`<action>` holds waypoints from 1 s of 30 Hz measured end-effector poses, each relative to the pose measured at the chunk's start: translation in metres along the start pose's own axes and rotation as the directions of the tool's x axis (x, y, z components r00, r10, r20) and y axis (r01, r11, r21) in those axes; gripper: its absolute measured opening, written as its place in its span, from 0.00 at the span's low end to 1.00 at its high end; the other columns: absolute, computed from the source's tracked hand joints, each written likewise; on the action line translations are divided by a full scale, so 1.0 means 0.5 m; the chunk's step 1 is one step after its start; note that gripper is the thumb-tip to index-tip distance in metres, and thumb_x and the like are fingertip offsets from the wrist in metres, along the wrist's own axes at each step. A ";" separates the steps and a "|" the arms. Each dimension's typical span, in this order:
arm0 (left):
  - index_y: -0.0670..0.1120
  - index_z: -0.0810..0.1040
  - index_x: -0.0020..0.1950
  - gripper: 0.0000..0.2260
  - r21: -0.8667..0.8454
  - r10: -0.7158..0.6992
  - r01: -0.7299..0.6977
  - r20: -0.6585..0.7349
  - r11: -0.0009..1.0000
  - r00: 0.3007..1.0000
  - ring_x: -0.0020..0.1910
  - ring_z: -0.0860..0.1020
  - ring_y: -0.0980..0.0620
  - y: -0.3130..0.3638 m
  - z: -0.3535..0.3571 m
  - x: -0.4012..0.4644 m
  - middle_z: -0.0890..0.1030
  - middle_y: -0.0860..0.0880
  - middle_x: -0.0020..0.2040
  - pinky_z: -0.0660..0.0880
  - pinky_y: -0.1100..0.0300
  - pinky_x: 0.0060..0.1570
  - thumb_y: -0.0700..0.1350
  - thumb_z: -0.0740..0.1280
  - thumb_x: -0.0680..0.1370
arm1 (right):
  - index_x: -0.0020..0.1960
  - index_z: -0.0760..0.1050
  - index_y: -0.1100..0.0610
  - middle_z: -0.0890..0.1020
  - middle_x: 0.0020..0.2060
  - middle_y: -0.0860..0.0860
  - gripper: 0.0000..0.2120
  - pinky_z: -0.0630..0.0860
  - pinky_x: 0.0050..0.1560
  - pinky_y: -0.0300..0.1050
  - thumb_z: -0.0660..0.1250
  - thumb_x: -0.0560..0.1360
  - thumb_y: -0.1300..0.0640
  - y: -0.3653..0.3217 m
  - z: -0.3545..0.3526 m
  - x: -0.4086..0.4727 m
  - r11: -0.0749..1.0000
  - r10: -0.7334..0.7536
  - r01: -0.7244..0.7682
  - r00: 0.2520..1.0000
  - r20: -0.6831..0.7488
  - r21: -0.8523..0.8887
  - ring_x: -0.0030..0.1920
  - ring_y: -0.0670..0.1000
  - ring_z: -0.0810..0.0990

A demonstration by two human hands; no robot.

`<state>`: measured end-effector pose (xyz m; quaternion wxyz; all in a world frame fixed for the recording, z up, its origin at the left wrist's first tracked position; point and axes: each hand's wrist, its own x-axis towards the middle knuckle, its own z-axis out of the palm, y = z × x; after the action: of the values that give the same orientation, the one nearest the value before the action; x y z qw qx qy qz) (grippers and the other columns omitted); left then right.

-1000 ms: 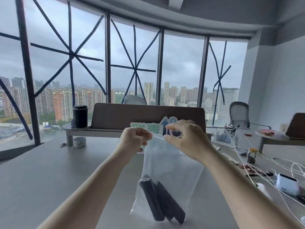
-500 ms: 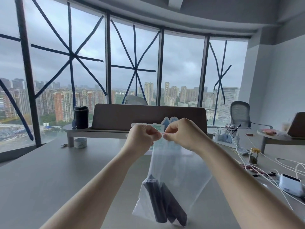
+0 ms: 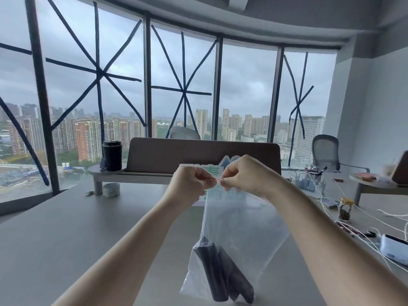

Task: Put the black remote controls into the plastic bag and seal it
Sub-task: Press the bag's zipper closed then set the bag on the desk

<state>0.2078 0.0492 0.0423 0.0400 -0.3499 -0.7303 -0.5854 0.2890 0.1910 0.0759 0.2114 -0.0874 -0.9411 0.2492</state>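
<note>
Black tumbler point(image 3: 112, 155) upright on the raised shelf point(image 3: 110, 173) at the far left of the table point(image 3: 66, 235), tape roll point(image 3: 111, 189) on the table just below and in front of it. Left hand point(image 3: 189, 184) raised over mid-table, fingers pinched together on the top edge of the plastic bag point(image 3: 247, 228). Right hand point(image 3: 245, 174) right beside it, fingertips nearly touching the left's, also pinched shut on the same top edge; a thin red seal strip point(image 3: 217, 178) shows between the two pinches. Cannot tell how much of the seal is closed. Bag hangs from both hands, clear, its bottom near the table's near edge; whether it touches the surface is unclear. Black remote controls point(image 3: 223, 272) inside the bag, tilted, lying at its bottom left corner. White cables point(image 3: 344, 219) and a white device point(image 3: 394, 248) along the table's right edge.
</note>
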 end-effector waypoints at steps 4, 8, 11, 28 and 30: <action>0.41 0.83 0.36 0.03 -0.016 -0.050 0.051 0.029 0.999 0.998 0.21 0.69 0.58 -0.005 -0.004 0.003 0.75 0.50 0.25 0.67 0.66 0.21 0.37 0.73 0.70 | 0.32 0.82 0.48 0.84 0.32 0.49 0.07 0.78 0.49 0.53 0.71 0.67 0.47 -0.002 0.007 -0.002 0.995 -0.026 0.022 0.999 -0.037 -0.098 0.41 0.50 0.73; 0.42 0.81 0.36 0.04 -0.015 -0.085 0.085 0.029 0.996 0.996 0.20 0.70 0.59 -0.011 0.000 0.008 0.73 0.50 0.23 0.67 0.64 0.23 0.38 0.71 0.71 | 0.33 0.78 0.50 0.79 0.30 0.45 0.10 0.72 0.39 0.44 0.70 0.74 0.54 -0.006 0.021 -0.009 0.992 -0.083 0.077 0.995 -0.056 -0.100 0.32 0.44 0.73; 0.44 0.78 0.34 0.07 -0.013 -0.089 0.089 0.013 0.996 0.996 0.20 0.69 0.58 -0.016 0.008 0.008 0.72 0.51 0.23 0.67 0.65 0.24 0.39 0.69 0.73 | 0.43 0.81 0.52 0.82 0.37 0.47 0.06 0.78 0.48 0.48 0.67 0.75 0.53 -0.008 0.034 -0.013 0.985 -0.104 0.090 0.990 -0.094 -0.148 0.42 0.51 0.80; 0.46 0.78 0.32 0.10 -0.098 -0.087 0.060 -0.303 0.993 0.949 0.21 0.67 0.52 -0.089 -0.075 0.029 0.71 0.53 0.19 0.66 0.63 0.25 0.36 0.69 0.73 | 0.48 0.80 0.53 0.85 0.48 0.48 0.09 0.65 0.46 0.45 0.62 0.79 0.52 0.063 0.022 -0.062 0.933 -0.084 0.017 0.982 -0.172 -0.361 0.51 0.55 0.81; 0.45 0.78 0.32 0.10 -0.103 -0.093 0.064 -0.306 0.993 0.947 0.21 0.67 0.52 -0.096 -0.088 0.028 0.71 0.53 0.18 0.66 0.62 0.26 0.36 0.69 0.73 | 0.47 0.79 0.53 0.83 0.47 0.48 0.09 0.65 0.45 0.45 0.62 0.78 0.52 0.067 0.024 -0.065 0.934 -0.079 0.015 0.983 -0.167 -0.356 0.50 0.55 0.80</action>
<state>0.1551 0.0136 0.0227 0.1148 -0.2256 -0.7005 -0.6673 0.3148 0.2056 0.0378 0.2818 -0.1234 -0.9495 0.0620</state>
